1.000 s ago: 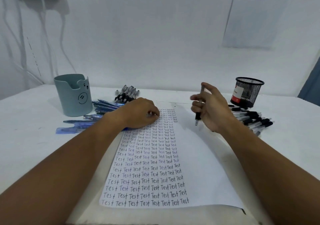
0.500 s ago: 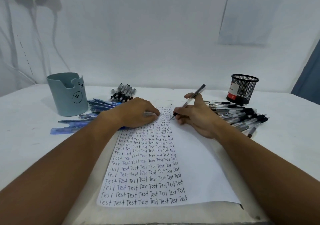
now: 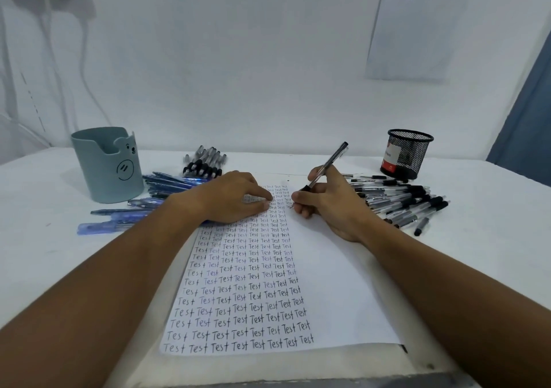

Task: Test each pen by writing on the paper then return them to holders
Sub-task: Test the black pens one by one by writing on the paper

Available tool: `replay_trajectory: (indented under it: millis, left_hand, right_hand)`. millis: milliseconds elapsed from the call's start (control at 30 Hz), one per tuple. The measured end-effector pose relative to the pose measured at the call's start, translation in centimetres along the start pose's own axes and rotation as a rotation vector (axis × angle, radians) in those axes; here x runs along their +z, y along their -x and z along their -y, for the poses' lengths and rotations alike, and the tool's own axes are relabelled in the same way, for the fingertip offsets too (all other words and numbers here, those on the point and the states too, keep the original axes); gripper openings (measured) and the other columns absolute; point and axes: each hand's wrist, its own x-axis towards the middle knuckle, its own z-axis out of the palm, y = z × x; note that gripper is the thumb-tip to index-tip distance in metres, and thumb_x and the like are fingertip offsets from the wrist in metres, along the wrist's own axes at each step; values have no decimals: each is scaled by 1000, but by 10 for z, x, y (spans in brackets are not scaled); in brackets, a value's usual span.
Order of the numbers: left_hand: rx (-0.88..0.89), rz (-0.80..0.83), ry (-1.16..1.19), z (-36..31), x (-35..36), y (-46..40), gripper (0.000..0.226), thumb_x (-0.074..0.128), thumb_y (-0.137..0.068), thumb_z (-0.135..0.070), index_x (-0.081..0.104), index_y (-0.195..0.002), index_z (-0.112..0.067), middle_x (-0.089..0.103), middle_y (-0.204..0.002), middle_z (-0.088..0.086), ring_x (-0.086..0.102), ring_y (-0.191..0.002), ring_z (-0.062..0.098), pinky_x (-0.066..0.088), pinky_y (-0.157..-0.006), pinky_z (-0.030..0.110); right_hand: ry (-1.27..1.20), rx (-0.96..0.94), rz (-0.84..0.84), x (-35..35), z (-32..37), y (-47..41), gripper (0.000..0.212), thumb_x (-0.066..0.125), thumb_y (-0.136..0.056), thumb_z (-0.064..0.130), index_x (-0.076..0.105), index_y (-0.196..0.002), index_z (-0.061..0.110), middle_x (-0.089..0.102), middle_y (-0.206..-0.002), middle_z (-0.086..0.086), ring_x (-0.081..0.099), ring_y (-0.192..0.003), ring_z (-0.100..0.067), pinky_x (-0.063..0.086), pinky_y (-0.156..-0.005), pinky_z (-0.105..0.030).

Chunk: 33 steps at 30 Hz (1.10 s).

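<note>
A white sheet of paper (image 3: pixel 334 283) lies on the table, its left half filled with rows of the word "Test". My right hand (image 3: pixel 328 202) grips a clear black-tipped pen (image 3: pixel 328 162) in a writing hold, its tip down on the paper at the right end of an upper row. My left hand (image 3: pixel 229 196) lies flat on the paper's upper left, fingers pressing it down. A grey-blue bear-faced holder (image 3: pixel 108 165) stands at the left. A black mesh holder (image 3: pixel 407 153) stands at the back right.
Blue pens (image 3: pixel 149 199) lie scattered beside the grey-blue holder. A small row of black-grip pens (image 3: pixel 205 162) lies behind my left hand. A large heap of clear black pens (image 3: pixel 399 199) lies right of my right hand. A wall closes the table's far edge.
My right hand brought the pen down from above the table to the paper and now holds its tip at the row's end. My left hand stayed pressing the sheet.
</note>
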Motion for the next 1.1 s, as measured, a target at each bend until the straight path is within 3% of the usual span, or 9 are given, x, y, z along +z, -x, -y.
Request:
replay_trajectory:
  millis: [467,633,800,967,1100]
  left_hand:
    - [-12,9,-1,-3,-2,1,37,48,-95,-51,60,-127,-38,55,-125,-4,47,-115,8,36,-100,29]
    - [-20,15,9,-4,-2,2,37,48,-95,-50,60,-127,-38,55,-126,-4,47,-117,9,37,-102,31]
    - [-21,16,8,-4,-3,3,37,48,-95,-50,60,-128,-37,55,-125,-4,48,-116,9,37,-101,31]
    - [-31,11,23,-4,-2,3,36,49,-95,-50,60,-127,-38,55,-124,-5,48,-117,9,37,-102,31]
    - [-30,16,18,-4,-3,3,37,49,-95,-50,59,-128,-38,55,-126,-4,47,-118,10,37,-104,34]
  right_hand:
    - [207,-36,27,2,-1,-3,37,66,-85,-5,37,-92,18,68,-72,-16,58,-63,-29,51,-66,-39]
    - [90,3,38,0,0,-3,38,64,-85,-11,37,-94,13,64,-69,-16,56,-67,-31,50,-62,-35]
    - [217,-36,7,2,-3,-4,35,68,-85,-1,39,-93,17,70,-71,-13,63,-66,-34,54,-75,-44]
    - [80,-2,-1,0,0,-3,36,62,-86,-10,36,-94,14,61,-69,-17,55,-66,-31,49,-60,-35]
    - [220,-42,31,1,1,-2,36,62,-86,-8,37,-93,17,62,-73,-16,56,-64,-29,50,-64,-37]
